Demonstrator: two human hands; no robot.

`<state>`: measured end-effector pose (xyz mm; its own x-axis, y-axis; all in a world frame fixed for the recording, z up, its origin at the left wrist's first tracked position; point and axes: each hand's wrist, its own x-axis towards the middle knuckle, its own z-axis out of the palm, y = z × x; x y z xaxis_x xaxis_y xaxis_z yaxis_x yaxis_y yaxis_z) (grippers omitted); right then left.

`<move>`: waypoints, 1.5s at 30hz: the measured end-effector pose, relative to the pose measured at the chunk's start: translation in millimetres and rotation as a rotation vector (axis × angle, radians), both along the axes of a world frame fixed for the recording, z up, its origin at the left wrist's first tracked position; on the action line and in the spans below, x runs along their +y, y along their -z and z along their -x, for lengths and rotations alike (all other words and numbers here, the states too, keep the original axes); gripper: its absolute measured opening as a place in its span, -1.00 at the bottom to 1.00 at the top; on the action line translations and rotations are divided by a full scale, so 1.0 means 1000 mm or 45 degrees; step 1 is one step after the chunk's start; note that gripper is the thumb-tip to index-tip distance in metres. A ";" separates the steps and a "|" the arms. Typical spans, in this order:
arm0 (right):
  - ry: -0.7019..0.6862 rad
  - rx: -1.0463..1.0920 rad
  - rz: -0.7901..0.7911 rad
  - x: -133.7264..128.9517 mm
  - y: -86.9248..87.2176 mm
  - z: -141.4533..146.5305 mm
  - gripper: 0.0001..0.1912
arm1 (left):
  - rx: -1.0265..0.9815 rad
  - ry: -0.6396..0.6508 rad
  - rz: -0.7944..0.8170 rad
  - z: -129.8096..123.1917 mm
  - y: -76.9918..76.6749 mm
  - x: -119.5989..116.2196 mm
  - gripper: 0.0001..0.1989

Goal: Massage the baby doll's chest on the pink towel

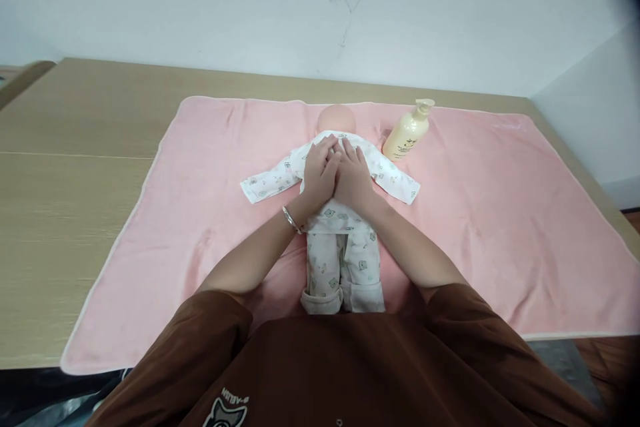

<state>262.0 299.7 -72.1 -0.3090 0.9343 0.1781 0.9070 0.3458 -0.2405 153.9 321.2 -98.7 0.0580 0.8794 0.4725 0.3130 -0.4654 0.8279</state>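
Note:
A baby doll [336,120] in a white printed top [336,217] and matching trousers [363,260] lies stretched out with its head away from me; its face does not show. Both sleeves spread sideways and the trouser cuffs are rolled up. My left hand [321,170] rests flat on the upper part of the top, fingers extended, a silver bangle on its wrist. Close against it, my right hand [354,177] lies on the same top with its fingers spread. The two hands touch along their thumb sides, and neither one grips anything.
A pale yellow pump bottle [406,133] stands just right of the doll's head. Under everything lies a pink blanket [475,213] with white edging, on a wooden table [75,213]. A white wall [225,20] rises behind the table.

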 end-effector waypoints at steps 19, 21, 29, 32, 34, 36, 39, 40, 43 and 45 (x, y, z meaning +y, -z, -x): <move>0.084 -0.003 -0.052 0.006 0.002 -0.003 -0.42 | 0.023 -0.120 -0.041 0.000 0.010 0.004 -0.52; -0.006 0.055 -0.003 0.019 0.001 -0.014 -0.43 | 0.043 -0.135 -0.067 -0.002 0.011 0.003 -0.54; 0.285 0.098 -0.018 0.021 0.003 -0.024 -0.36 | -0.081 -0.238 0.074 -0.003 0.014 -0.002 -0.52; 0.027 0.011 -0.018 0.006 -0.002 -0.014 -0.39 | -0.094 -0.237 0.050 -0.002 0.015 -0.003 -0.46; -0.182 0.009 0.002 0.006 -0.005 -0.015 -0.43 | -0.077 -0.229 0.016 -0.002 0.016 -0.002 -0.44; -0.258 0.057 0.029 0.014 -0.006 -0.022 -0.44 | -0.029 -0.229 -0.004 -0.002 0.016 -0.001 -0.44; -0.057 0.130 0.037 0.028 -0.003 -0.034 -0.42 | 0.088 -0.232 -0.029 -0.004 0.017 -0.001 -0.50; 0.057 0.129 0.030 0.029 -0.002 -0.035 -0.39 | 0.132 -0.230 -0.051 -0.004 0.017 -0.001 -0.52; 0.267 0.059 0.010 0.020 0.002 -0.027 -0.35 | 0.235 -0.218 -0.112 -0.005 0.017 0.001 -0.57; 0.212 0.021 -0.028 0.008 0.003 -0.017 -0.40 | 0.249 -0.224 -0.079 -0.002 0.016 0.004 -0.57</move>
